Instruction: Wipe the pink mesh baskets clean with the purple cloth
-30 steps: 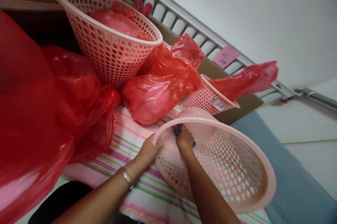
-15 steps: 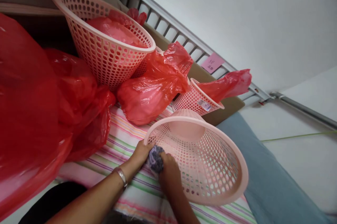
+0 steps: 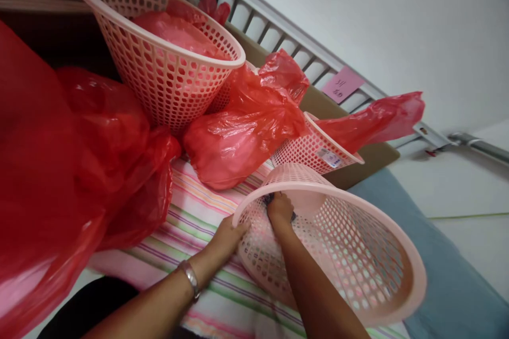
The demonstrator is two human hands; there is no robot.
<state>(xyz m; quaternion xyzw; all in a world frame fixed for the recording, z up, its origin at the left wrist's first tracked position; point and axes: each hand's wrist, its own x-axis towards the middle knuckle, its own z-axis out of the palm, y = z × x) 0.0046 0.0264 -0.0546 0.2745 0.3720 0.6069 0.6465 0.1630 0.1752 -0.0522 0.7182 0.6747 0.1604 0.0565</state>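
A pale pink plastic basket (image 3: 358,243) with a perforated wall lies tipped on its side, its mouth facing me. My left hand (image 3: 228,238), with a silver bracelet at the wrist, grips the left part of its rim. Inside the basket my right hand (image 3: 280,209) is closed around a dark bluish-grey cloth (image 3: 293,216), pressed to the inner wall near the base. Most of the cloth is hidden by the fingers.
A larger pink basket (image 3: 167,74) holding red plastic stands at the back left. Red plastic bags (image 3: 242,132) lie beside it. A smaller labelled basket (image 3: 302,150) sits behind. Striped fabric (image 3: 191,211) covers the surface; a railing carries a pink note (image 3: 342,84).
My right hand has moved from the rim deep into the basket, taking the cloth along. My left hand stays on the rim. The view has shifted somewhat.
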